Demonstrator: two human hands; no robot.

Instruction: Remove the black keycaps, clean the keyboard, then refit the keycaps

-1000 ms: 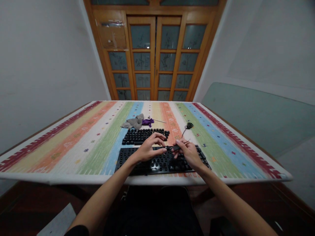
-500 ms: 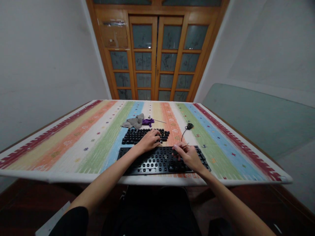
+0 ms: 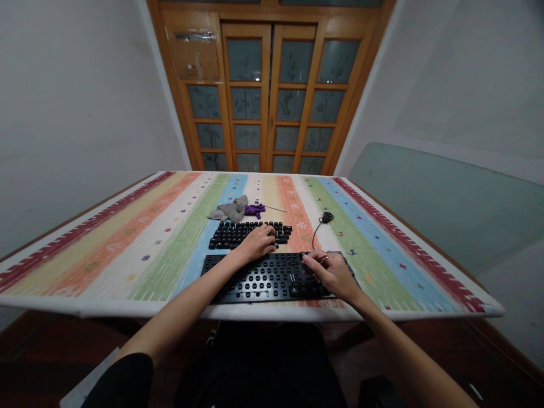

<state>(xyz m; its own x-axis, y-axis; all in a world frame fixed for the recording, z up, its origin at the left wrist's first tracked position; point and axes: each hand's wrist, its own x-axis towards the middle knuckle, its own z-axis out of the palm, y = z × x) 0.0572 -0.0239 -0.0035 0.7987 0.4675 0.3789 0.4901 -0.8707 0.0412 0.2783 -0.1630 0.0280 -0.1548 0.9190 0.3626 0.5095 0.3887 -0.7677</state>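
Note:
A black keyboard (image 3: 250, 290) lies near the front edge of the table, its left and middle parts bare of keycaps and showing switch stems. Behind it stand rows of loose black keycaps (image 3: 229, 235). My left hand (image 3: 257, 242) rests over the right part of these rows, fingers bent down and closed at a keycap (image 3: 276, 245). My right hand (image 3: 331, 272) is closed above the keyboard's right side, around what looks like a keycap puller (image 3: 292, 277); only its two thin pale wire prongs show, pointing down at the keys. My palm hides the rest.
A grey cloth (image 3: 229, 209) and a purple cloth (image 3: 255, 211) lie behind the keycaps, with a thin rod (image 3: 275, 209) beside them. A coiled black cable (image 3: 326, 217) sits to the right. The striped tablecloth (image 3: 170, 249) covers the table.
My right hand has shifted slightly right and down over the keyboard, and the wire prongs have moved with it. My left hand stays at the keycaps.

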